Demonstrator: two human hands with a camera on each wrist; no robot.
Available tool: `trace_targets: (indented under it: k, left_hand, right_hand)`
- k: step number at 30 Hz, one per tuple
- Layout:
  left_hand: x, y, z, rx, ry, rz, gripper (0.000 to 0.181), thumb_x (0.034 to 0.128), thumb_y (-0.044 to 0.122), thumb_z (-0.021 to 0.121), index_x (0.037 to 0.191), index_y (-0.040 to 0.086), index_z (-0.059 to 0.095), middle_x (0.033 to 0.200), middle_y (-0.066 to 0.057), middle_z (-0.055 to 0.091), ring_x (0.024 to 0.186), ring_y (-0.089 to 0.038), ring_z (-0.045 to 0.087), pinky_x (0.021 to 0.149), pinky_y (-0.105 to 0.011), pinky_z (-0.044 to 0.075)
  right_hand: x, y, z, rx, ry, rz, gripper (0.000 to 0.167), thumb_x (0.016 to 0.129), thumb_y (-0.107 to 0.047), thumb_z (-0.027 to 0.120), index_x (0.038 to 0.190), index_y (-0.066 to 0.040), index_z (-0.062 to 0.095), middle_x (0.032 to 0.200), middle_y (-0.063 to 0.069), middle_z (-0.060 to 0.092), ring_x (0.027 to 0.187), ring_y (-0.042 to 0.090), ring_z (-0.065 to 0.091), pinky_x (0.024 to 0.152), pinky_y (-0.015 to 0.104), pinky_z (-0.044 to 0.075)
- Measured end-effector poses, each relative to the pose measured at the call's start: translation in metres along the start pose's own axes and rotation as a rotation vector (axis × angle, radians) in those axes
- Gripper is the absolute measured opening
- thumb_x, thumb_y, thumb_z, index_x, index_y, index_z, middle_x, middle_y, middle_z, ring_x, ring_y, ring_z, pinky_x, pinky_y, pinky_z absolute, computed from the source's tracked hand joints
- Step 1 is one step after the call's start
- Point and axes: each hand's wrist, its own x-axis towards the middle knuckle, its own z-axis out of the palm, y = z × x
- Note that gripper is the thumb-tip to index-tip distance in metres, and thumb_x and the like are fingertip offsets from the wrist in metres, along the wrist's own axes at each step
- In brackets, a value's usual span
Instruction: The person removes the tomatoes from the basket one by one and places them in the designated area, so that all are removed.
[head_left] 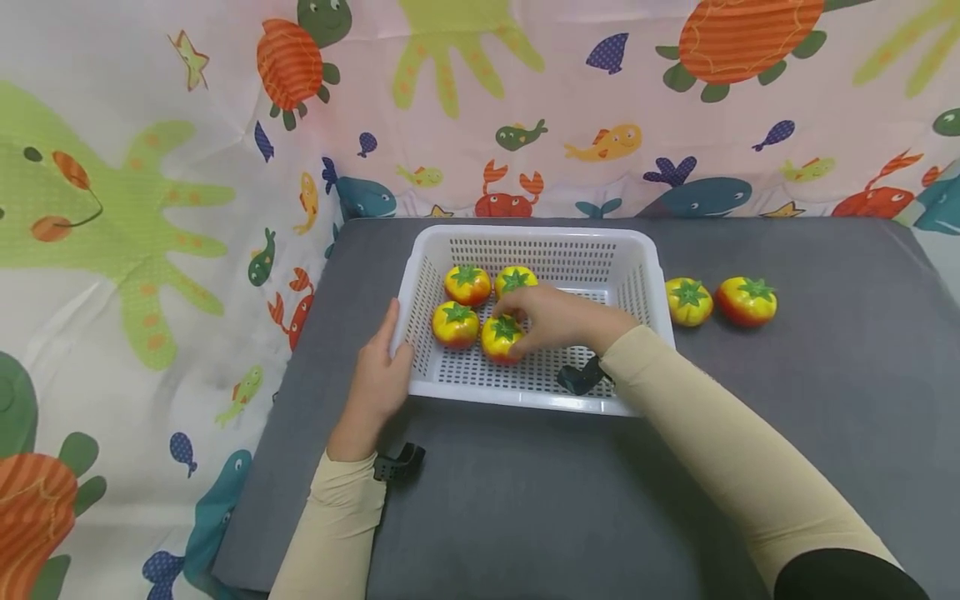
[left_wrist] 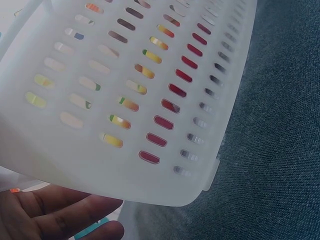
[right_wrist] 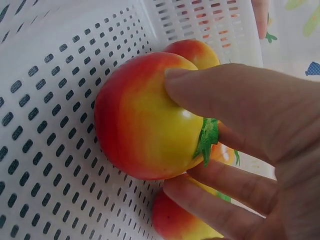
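A white perforated basket (head_left: 525,400) holds several red-and-yellow tomatoes with green tops. Inside it, my right hand (head_left: 558,321) grips the tomato (head_left: 501,337) nearest the front middle. The right wrist view shows the thumb of my right hand (right_wrist: 245,125) on that tomato's side (right_wrist: 145,120), with fingers behind its green top. Another tomato (right_wrist: 182,215) lies against those fingers. At the basket's left side, my left hand (head_left: 378,379) holds the rim. In the left wrist view, fingers of my left hand (left_wrist: 65,215) lie at the basket's edge (left_wrist: 100,172); the thumb is hidden there.
Two more tomatoes (head_left: 688,302) (head_left: 747,302) sit on the grey table (head_left: 525,500), just right of the basket. Behind the table and at its left hangs a curtain (head_left: 465,150) printed with sea animals.
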Motion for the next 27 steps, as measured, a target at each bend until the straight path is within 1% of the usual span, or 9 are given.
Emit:
trace_targets:
  k: [5,10,17,23,27]
  left_hand:
    - [-0.0009,-0.0006,0.0011,-0.004,-0.010,0.006,0.071,0.1039,0.015,0.045,0.169,0.025,0.019,0.169,-0.005,0.037,0.139,-0.032,0.056,0.102,-0.055,0.050]
    - [0.0001,-0.0003,0.0016,-0.006,0.000,0.027,0.071,0.1032,0.015,0.045,0.169,0.022,0.020,0.168,-0.006,0.037,0.139,-0.032,0.057,0.102,-0.055,0.050]
    - [0.0001,0.0002,0.0013,0.007,0.009,0.026,0.071,0.1029,0.015,0.045,0.169,0.021,0.020,0.167,-0.007,0.039,0.135,-0.032,0.060,0.099,-0.055,0.052]
    - [0.0003,-0.0003,0.0000,0.031,0.012,0.031,0.071,0.1029,0.016,0.046,0.169,0.020,0.020,0.168,-0.008,0.037,0.138,-0.032,0.057,0.102,-0.055,0.050]
    - [0.0002,0.0000,-0.0003,0.034,0.002,0.025,0.071,0.1032,0.016,0.045,0.169,0.021,0.019,0.169,-0.007,0.035,0.139,-0.032,0.056,0.103,-0.055,0.049]
  right_hand:
    - [-0.0011,0.0027,0.0038,0.006,0.003,-0.018,0.055,0.083,-0.026,0.090,0.134,-0.017,0.070,0.130,0.001,0.070,0.115,0.024,0.062,0.107,0.046,0.051]
    - [-0.0003,0.0052,0.0039,0.007,0.014,-0.029,0.054,0.082,-0.026,0.091,0.132,-0.018,0.072,0.126,0.000,0.070,0.113,0.023,0.062,0.105,0.045,0.051]
    - [0.0007,0.0070,0.0020,0.014,0.000,-0.030,0.050,0.082,-0.029,0.090,0.128,-0.020,0.072,0.126,-0.001,0.070,0.116,0.023,0.062,0.107,0.046,0.050]
    - [-0.0004,0.0076,-0.0007,0.013,0.032,-0.039,0.052,0.081,-0.032,0.089,0.129,-0.018,0.073,0.124,-0.001,0.071,0.114,0.023,0.062,0.107,0.047,0.050]
    - [-0.0015,0.0092,-0.0023,0.023,0.045,-0.044,0.053,0.082,-0.032,0.089,0.130,-0.016,0.072,0.124,0.000,0.072,0.115,0.022,0.064,0.107,0.046,0.050]
